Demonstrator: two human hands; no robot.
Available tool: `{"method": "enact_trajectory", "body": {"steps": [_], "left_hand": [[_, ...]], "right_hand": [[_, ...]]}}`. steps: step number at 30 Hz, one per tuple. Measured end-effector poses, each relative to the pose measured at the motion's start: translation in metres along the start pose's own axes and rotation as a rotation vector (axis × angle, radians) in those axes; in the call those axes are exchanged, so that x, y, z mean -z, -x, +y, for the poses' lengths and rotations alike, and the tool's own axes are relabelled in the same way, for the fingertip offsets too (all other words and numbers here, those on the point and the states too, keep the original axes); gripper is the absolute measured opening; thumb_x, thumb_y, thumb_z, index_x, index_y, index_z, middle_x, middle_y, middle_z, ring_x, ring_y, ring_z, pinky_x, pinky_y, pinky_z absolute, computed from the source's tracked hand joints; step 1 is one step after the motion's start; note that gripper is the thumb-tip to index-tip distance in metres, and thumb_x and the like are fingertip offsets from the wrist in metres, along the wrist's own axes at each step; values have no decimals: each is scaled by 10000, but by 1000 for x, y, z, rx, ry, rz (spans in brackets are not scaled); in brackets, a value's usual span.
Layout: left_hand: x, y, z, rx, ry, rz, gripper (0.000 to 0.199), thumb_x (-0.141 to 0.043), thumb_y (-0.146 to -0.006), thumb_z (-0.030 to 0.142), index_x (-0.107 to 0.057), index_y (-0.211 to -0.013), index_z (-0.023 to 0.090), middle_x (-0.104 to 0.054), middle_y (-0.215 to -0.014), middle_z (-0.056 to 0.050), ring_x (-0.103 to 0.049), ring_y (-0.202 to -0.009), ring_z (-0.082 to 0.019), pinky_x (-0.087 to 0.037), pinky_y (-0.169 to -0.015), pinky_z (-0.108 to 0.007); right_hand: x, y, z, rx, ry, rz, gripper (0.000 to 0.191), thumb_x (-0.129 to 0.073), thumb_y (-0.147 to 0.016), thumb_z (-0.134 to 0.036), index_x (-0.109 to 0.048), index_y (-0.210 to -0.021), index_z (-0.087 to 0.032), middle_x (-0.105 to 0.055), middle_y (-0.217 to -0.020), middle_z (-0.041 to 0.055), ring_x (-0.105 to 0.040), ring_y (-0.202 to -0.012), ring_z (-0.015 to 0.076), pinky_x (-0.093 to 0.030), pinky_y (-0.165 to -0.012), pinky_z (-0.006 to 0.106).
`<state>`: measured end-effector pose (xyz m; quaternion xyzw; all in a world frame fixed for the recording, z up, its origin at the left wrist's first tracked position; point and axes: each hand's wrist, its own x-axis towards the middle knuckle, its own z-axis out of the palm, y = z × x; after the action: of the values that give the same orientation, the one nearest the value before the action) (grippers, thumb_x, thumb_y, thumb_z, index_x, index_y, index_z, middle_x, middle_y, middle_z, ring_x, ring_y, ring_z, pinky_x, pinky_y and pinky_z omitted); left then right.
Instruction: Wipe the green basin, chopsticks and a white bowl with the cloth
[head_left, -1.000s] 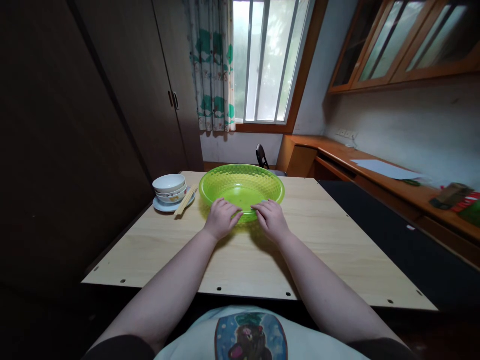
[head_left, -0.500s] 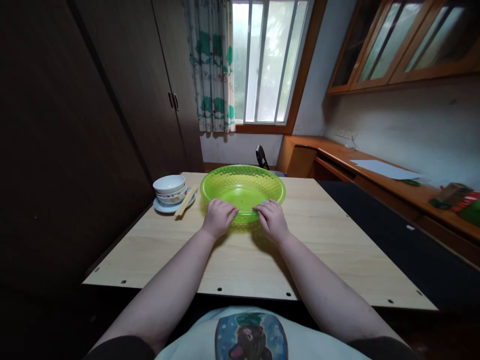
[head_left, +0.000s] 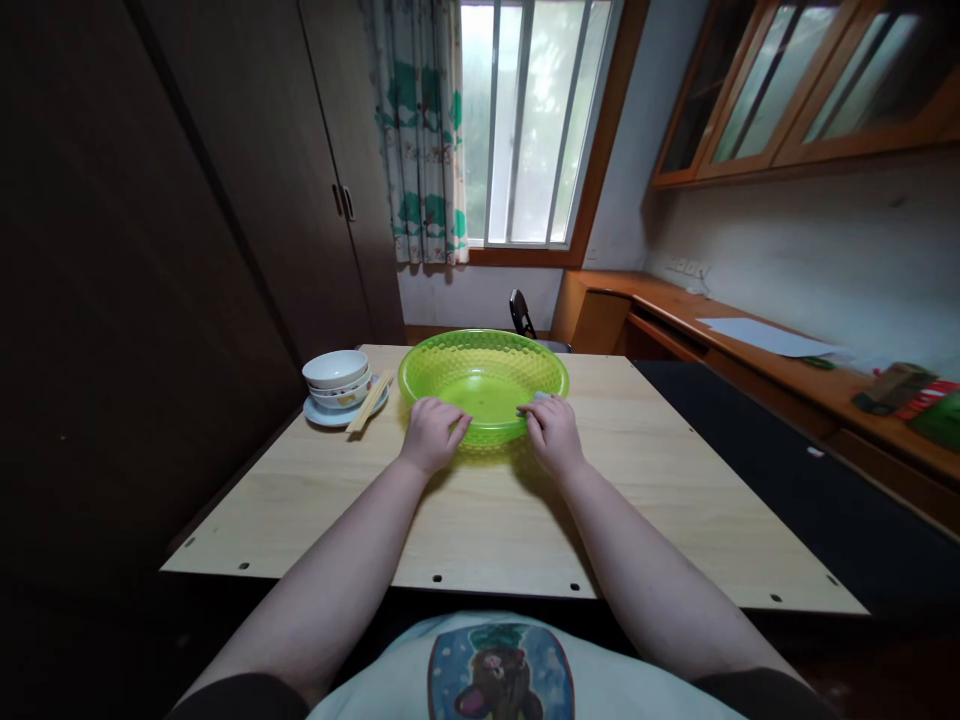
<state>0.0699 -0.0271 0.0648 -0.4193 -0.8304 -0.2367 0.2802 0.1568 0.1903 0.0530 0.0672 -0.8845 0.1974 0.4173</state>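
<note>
At the near rim of a translucent green plastic basin (head_left: 480,392) with a dimpled wall, the person's two bare hands sit a little apart. The left hand (head_left: 433,432) looks clamped on the rim, thumb on the near side and fingers bent over the edge; the right hand (head_left: 553,432) looks clamped too, further along the same edge. Something small and pale (head_left: 540,396) shows by the right fingers – from where I stand I cannot tell what it is.

To steady a wide, thin-walled basin like this, I'd want both thumbs pressing evenly and the hands equally far from the middle, so neither side dips or twists. A light pinch should do; squeezing harder could flex the rim.

The basin's mouth faces up, roughly level, and its longer span seems to run left to right, across the person's front. Seen at this slant, though, I can't swear whether it is oval or simply round. It is at the middle of the pale wooden table (head_left: 495,530), towards the far edge, and appears to rest on the top.

Off to the left, apart from the basin, a stack of white bowls (head_left: 335,371) stands upright on a light blue plate (head_left: 322,416). Beside the bowls, pale wooden chopsticks (head_left: 369,403) slant over the plate's edge – near ends pointing back towards the person
</note>
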Motion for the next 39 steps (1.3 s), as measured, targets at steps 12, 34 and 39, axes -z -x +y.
{"method": "enact_trajectory", "body": {"steps": [12, 34, 39], "left_hand": [[1, -1, -5, 10, 3, 37, 367, -413, -921, 372, -647, -687, 210, -639, -676, -49, -534, -737, -203, -366, -761, -383], [-1, 2, 18, -105, 47, 16, 232, -507, -891, 384, -692, -915, 245, -722, -876, -30, -595, -857, -194, -357, -967, -427], [-1, 1, 13, -99, 41, 24, 245, -517, -883, 405, -695, -870, 236, -719, -843, -33, -584, -829, -197, -373, -925, -416]], "right_hand": [[2, -1, -7, 35, -7, -57, 251, -438, -912, -215, -687, -944, -219, -699, -891, 62, -591, -892, 218, -370, -961, 426], [-3, 3, -26, 138, 2, -137, 271, -437, -930, -250, -637, -1111, -222, -691, -992, 77, -588, -948, 224, -394, -921, 409], [-3, 1, -19, 72, 7, -75, 236, -440, -923, -260, -640, -1031, -199, -688, -939, 80, -586, -917, 234, -388, -941, 418]]}}
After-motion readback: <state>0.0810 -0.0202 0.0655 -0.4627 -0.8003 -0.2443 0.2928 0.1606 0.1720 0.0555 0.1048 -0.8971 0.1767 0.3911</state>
